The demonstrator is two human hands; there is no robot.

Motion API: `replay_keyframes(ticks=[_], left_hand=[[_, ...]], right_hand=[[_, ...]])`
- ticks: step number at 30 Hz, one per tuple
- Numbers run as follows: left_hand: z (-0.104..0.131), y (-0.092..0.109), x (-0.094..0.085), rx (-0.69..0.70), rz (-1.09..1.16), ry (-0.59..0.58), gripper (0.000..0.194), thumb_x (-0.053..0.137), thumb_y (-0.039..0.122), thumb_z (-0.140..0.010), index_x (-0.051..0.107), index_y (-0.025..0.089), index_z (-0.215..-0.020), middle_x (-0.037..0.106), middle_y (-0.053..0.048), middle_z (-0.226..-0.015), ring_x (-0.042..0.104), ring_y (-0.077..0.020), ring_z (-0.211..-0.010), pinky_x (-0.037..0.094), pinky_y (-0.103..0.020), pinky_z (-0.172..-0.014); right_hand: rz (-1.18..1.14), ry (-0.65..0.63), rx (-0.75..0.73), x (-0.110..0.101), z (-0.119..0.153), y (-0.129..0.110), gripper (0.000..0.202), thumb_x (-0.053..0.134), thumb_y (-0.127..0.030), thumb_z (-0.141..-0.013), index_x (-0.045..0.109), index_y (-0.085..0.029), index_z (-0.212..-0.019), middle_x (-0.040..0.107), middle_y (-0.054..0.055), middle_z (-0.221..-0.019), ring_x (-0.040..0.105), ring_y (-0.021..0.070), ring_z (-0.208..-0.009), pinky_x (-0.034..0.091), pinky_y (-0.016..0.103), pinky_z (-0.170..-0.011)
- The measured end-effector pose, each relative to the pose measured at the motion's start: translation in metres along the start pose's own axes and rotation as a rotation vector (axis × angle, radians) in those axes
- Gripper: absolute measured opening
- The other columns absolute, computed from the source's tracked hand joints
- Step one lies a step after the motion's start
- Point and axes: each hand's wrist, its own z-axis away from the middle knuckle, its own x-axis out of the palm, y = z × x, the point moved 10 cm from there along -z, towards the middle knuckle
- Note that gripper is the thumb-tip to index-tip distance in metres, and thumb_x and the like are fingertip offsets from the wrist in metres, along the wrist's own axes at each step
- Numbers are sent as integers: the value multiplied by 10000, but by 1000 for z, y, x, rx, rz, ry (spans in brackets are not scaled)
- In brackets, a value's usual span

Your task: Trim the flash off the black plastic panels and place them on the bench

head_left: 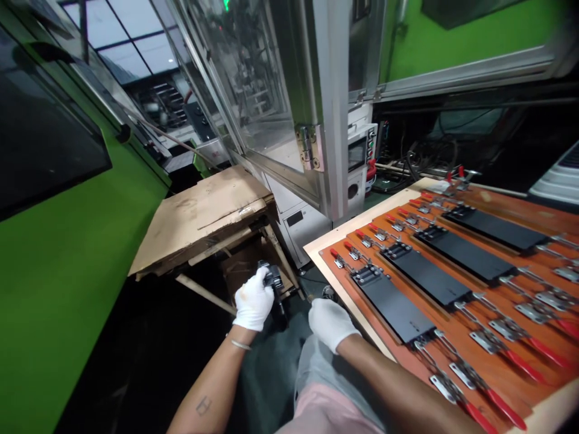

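Observation:
My left hand (254, 300), in a white glove, is closed around a black ribbed part (272, 277) in front of my body. Most of that part's lower end blends into the dark floor behind it. To its right, my right hand (332, 322), also white-gloved, is curled into a fist beside the edge of the orange fixture board (335, 289). A small, thin brownish tip (310, 298) shows at its fingers; what it belongs to is hidden. On the board lie several flat dark plates (398, 307) in a row, with red-handled toggle clamps (486, 386) at both ends.
A cardboard-topped table (203, 208) stands ahead to the left, next to a green machine (58, 301). An aluminium-framed machine door (332, 120) juts out in the middle. Behind it is a white cabinet (303, 229). Cables and dark clutter lie at the back right.

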Motion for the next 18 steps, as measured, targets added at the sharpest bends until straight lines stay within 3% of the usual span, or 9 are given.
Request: replay_keyframes(ticks=[3,8,12,18], left_hand=[[1,-13,-9,-95,142,26,342,487,143,-761,647,238,-1048,737,-52,-806,694,-246,-748,444,-296,-656],[7,-17,-27,-117,472,120,280,484,119,-740,622,221,-961,722,-30,-800,679,-203,-735,460,-268,-674],[11,-11,-34,-57,630,169,251,478,124,-730,606,220,-924,711,-19,-834,673,-188,-775,478,-273,-727],[10,-16,-34,-59,722,210,273,470,113,-700,600,219,-916,693,-8,-836,664,-184,-794,492,-293,-776]], right_hand=[[-126,20,-3,-4,0,7,288,409,-137,-923,697,-132,-924,712,117,-796,674,187,-749,441,242,-640],[-456,32,-96,-22,16,-22,322,350,-248,-960,662,-174,-933,588,-15,-603,550,120,-550,389,202,-535],[-747,40,-116,-21,20,-31,278,382,-255,-915,632,-170,-829,503,-31,-550,486,119,-523,374,210,-527],[-725,112,-302,-22,26,-41,267,372,-245,-909,605,-178,-798,616,21,-723,565,140,-689,425,234,-681]])
